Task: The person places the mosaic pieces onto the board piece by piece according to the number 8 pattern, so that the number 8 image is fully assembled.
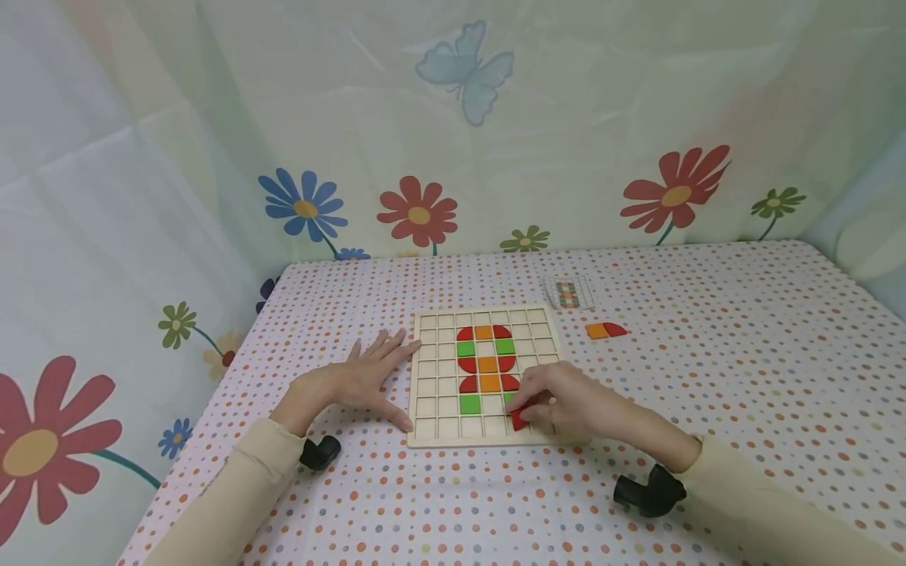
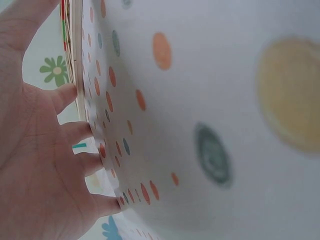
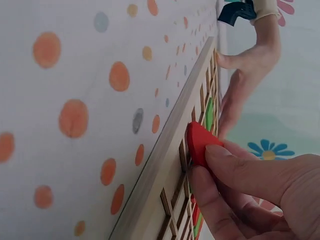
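Observation:
A wooden grid board [image 1: 432, 432] lies on the table, with red, orange and green tiles set in its middle columns. Between thumb and fingers, my right hand [image 1: 569, 397] pinches a red quarter-round tile [image 3: 202, 142] over the board's near right part, tilted against the grid. In the right wrist view a green tile [image 3: 209, 114] shows beyond it. My left hand [image 1: 364, 381] lies spread at the board's left side, thumb and a fingertip touching its edge. In the left wrist view the fingers [image 2: 77, 132] are straight and hold nothing.
Right of the board lie an orange square tile [image 1: 598, 331] and a red quarter-round tile [image 1: 615, 329], side by side. A small pattern card [image 1: 569, 292] sits behind the board's far right corner. The dotted tablecloth [image 1: 743, 354] reaches a flowered curtain [image 1: 566, 157].

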Available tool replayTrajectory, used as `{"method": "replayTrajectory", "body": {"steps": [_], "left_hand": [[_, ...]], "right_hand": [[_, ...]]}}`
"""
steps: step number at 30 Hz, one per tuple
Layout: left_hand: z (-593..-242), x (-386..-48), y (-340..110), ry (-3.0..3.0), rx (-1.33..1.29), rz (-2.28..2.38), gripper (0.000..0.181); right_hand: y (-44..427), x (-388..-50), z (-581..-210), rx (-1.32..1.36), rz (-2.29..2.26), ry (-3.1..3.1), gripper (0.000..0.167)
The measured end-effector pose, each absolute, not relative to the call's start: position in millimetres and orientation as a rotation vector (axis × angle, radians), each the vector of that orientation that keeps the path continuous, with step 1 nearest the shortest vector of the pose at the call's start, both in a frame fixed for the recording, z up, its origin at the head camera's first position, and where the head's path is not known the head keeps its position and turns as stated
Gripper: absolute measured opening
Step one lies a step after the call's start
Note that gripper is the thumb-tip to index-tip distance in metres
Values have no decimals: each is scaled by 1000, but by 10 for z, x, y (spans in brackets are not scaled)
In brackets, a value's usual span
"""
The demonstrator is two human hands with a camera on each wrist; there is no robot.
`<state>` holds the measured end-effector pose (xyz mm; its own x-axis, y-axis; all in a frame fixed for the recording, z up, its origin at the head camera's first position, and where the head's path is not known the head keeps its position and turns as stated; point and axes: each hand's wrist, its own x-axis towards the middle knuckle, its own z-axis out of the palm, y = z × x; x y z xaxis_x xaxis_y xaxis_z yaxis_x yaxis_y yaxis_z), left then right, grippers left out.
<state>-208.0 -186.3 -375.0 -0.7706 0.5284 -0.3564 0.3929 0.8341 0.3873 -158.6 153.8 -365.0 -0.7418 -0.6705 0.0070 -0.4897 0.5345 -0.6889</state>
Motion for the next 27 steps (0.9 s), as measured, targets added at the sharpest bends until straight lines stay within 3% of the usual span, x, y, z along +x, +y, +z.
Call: {"method": "replayTrajectory", "body": {"steps": [27], "left_hand": [[-3762, -2083, -1868, 2557, 684, 404, 124]], "right_hand": [[1426, -1478, -3701, -1025, -891, 2664, 13]]}}
